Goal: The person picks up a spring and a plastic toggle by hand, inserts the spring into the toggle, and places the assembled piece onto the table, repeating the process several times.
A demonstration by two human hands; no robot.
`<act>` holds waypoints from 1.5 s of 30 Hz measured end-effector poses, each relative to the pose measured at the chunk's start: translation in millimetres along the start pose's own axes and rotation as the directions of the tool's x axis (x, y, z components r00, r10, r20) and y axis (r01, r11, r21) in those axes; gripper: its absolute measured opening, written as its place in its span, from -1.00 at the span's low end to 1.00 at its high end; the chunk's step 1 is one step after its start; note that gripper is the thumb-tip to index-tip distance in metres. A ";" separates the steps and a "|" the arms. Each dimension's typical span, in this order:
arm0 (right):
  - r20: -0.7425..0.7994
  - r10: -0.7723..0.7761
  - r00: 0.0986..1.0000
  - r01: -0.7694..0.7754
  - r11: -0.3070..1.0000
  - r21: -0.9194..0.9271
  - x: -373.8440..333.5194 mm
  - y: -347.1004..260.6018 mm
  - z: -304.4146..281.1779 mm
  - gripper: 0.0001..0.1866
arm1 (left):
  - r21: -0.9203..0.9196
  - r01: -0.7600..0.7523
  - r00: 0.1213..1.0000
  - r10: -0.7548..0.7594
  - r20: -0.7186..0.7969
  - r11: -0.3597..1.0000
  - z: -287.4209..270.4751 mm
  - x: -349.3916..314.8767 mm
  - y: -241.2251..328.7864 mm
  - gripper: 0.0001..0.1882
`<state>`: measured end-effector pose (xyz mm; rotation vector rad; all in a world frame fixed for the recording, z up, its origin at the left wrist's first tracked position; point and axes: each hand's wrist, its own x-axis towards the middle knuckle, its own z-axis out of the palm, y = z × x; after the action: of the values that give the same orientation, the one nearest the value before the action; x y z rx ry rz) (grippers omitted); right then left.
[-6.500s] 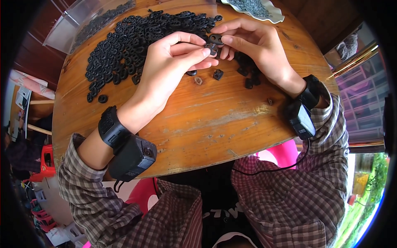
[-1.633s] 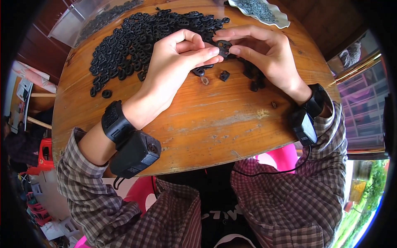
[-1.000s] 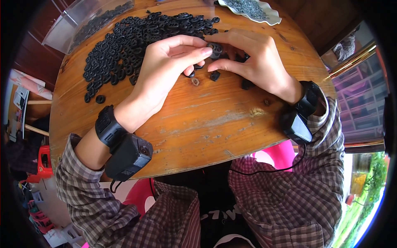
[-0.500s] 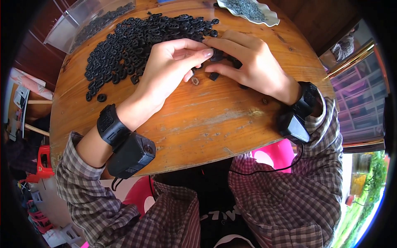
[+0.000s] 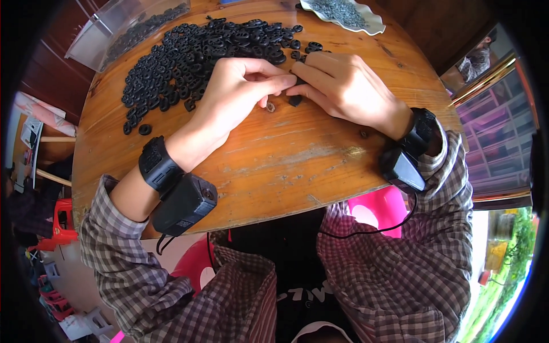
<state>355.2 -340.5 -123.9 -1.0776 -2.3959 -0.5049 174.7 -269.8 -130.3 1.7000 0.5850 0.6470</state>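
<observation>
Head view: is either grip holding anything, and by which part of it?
A small black piece, seemingly pinched in the left grip, the right grip close to it. Most of it is hidden, so which part is held cannot be told.

The wooden tabletop (image 5: 257, 171) looks glossy but scuffed, the black pieces (image 5: 200, 51) smooth plastic.

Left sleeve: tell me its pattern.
The left sleeve is checked, grey-brown and pale, best seen in the head view.

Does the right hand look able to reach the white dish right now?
Probably yes: only wooden tabletop shows between the right hand and the white dish, though that hand seems occupied beside the left.
</observation>
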 end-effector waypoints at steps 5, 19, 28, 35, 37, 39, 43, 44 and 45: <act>-0.019 -0.024 1.000 0.024 1.000 0.011 1.0 1.7 -0.3 -0.78 | -0.011 0.003 1.000 -0.003 0.011 1.000 0.6 2.1 -1.7 -0.87; 0.032 0.097 0.995 -0.102 0.963 0.251 -0.1 5.0 4.9 -0.87 | -0.042 0.071 0.997 -0.069 0.034 0.997 -1.1 0.9 2.4 -0.86; -0.046 0.405 0.913 -0.369 0.869 0.331 7.8 15.4 -12.0 -0.67 | 0.318 -0.204 0.961 0.251 -0.114 0.926 -43.1 27.4 34.7 -0.94; -0.064 0.586 0.808 -0.572 0.805 0.160 -7.9 55.1 -13.6 -0.80 | 0.921 0.221 0.764 0.530 -0.369 0.322 -234.7 114.5 96.5 -0.79; -0.080 0.605 0.793 -0.591 0.794 0.144 -12.8 68.8 -13.6 -0.80 | 0.854 0.482 0.763 0.385 -0.520 0.198 -274.9 119.8 94.4 -0.79; -0.172 0.614 0.770 -0.618 0.785 0.034 -16.2 84.4 -10.8 -0.77 | 0.841 0.527 0.817 0.199 -0.540 0.120 -317.0 125.0 78.1 -0.76; -0.224 0.603 0.765 -0.628 0.776 -0.054 -28.2 106.4 -6.8 -0.73 | 0.979 0.108 0.810 0.555 -0.188 0.174 -273.5 155.4 44.0 -0.78; -0.220 0.612 0.760 -0.637 0.768 -0.066 -32.8 107.4 -4.8 -0.73 | 0.984 -0.005 0.821 0.562 -0.098 0.178 -235.1 160.9 46.3 -0.77; -0.159 0.632 0.758 -0.649 0.755 -0.092 -36.0 108.8 -5.3 -0.74 | 0.994 -0.071 0.832 0.554 0.014 0.082 -199.3 166.2 46.6 -0.74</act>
<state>461.3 -296.7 -124.1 -1.7770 -1.7330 -0.4706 159.2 -26.5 -30.1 3.1265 1.0687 1.0552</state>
